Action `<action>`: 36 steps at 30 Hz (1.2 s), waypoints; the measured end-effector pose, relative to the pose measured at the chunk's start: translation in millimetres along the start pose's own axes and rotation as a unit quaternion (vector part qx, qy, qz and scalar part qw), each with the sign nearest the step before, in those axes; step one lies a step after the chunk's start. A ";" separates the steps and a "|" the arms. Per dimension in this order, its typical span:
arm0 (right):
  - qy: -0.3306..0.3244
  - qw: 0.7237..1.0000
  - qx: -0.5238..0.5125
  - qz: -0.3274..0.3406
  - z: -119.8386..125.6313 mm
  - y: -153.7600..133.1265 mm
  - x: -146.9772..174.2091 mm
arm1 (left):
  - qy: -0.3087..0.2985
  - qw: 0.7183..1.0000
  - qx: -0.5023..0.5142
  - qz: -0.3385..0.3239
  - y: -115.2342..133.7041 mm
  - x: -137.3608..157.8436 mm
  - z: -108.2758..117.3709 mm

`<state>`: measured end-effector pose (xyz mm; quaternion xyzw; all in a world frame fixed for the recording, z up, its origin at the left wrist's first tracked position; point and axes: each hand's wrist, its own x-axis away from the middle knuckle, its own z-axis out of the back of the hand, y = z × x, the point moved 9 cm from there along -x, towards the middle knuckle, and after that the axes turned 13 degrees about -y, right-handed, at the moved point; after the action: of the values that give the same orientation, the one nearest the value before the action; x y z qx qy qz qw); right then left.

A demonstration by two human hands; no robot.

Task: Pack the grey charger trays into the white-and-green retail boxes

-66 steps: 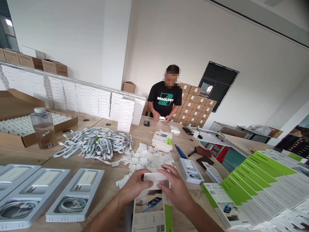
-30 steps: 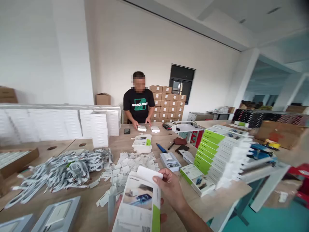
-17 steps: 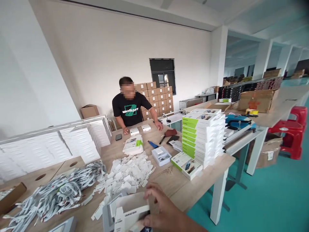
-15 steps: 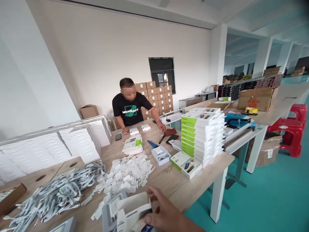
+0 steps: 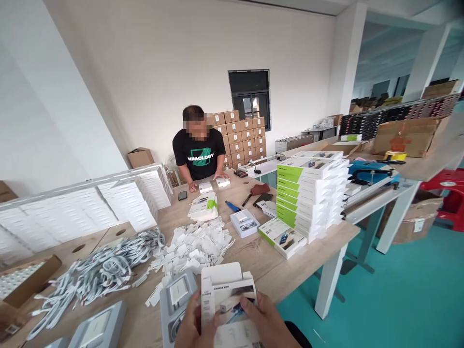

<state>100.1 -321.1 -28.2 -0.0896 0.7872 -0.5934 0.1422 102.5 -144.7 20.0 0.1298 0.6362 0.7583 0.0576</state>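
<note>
At the near edge of the table I hold a white printed carton (image 5: 232, 295), its end flap standing up on the far side. My left hand (image 5: 199, 321) grips its left side, thumb on the front. My right hand (image 5: 266, 319) wraps the right side, thumb pressed on the printed picture. Just left of the carton lies a grey tray (image 5: 168, 302) with a white charger block (image 5: 179, 291) and a coiled cable (image 5: 176, 325). Another grey tray (image 5: 118, 319) with a white block sits further left.
Loose grey cables (image 5: 108, 270) and a pile of white card pieces (image 5: 199, 244) cover the table's middle. Stacked white-green cartons (image 5: 304, 193) stand right, white trays (image 5: 72, 208) left. Across the table a co-worker (image 5: 200, 150) rests hands near two white boxes (image 5: 222, 182).
My left hand has come into view and now grips the carton with my right. The view has shifted. The co-worker's reaching hand has drawn back to the white boxes.
</note>
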 end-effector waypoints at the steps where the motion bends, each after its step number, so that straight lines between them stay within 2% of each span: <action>1: 0.008 1.000 0.015 -0.020 2.7 3.3 2.3 | 0.007 1.000 0.011 -0.005 3.8 -2.1 -1.0; 3: -0.001 0.998 0.037 -0.042 3.7 4.7 6.2 | 0.028 0.999 0.010 -0.016 11.0 -1.9 -0.4; 6: -0.042 0.999 0.011 0.001 -3.4 -12.5 9.1 | 0.032 0.999 -0.006 -0.015 16.7 4.6 -2.1; 10: -0.104 0.988 -0.094 0.059 -20.6 -39.0 9.7 | -0.029 0.997 0.065 -0.010 21.3 11.8 -13.8; 14: -0.095 0.984 -0.124 0.082 -25.2 -41.7 9.2 | -0.068 0.986 0.155 -0.010 23.0 13.4 -19.6; 18: -0.019 0.995 -0.017 0.093 -9.6 -33.7 8.5 | -0.108 0.971 0.210 -0.036 20.8 10.9 -19.0; 21: 0.023 0.996 0.057 0.072 4.4 -32.5 5.2 | -0.160 0.966 0.194 -0.052 20.5 12.2 -19.2; 26: -0.007 0.997 0.063 0.046 7.7 -42.1 -5.2 | -0.207 0.967 0.146 -0.034 16.1 18.0 -19.9; 29: -0.003 0.986 0.146 0.076 4.8 -55.8 -5.1 | -0.199 0.967 0.151 -0.039 14.8 17.1 -18.5; 33: 0.006 0.951 0.271 0.151 -3.5 -75.5 1.3 | -0.195 0.969 0.147 -0.043 13.8 14.0 -17.8; 34: -0.003 0.946 0.281 0.160 -5.7 -77.7 2.1 | -0.195 0.969 0.145 -0.040 13.4 14.0 -17.8; 36: -0.032 0.958 0.240 0.153 -6.8 -75.7 1.0 | -0.196 0.971 0.134 -0.032 13.0 15.5 -17.9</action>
<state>94.9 -336.4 46.1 0.0493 0.6210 -0.7327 0.2740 83.8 -160.3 31.9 0.2617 0.7119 0.6242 0.1873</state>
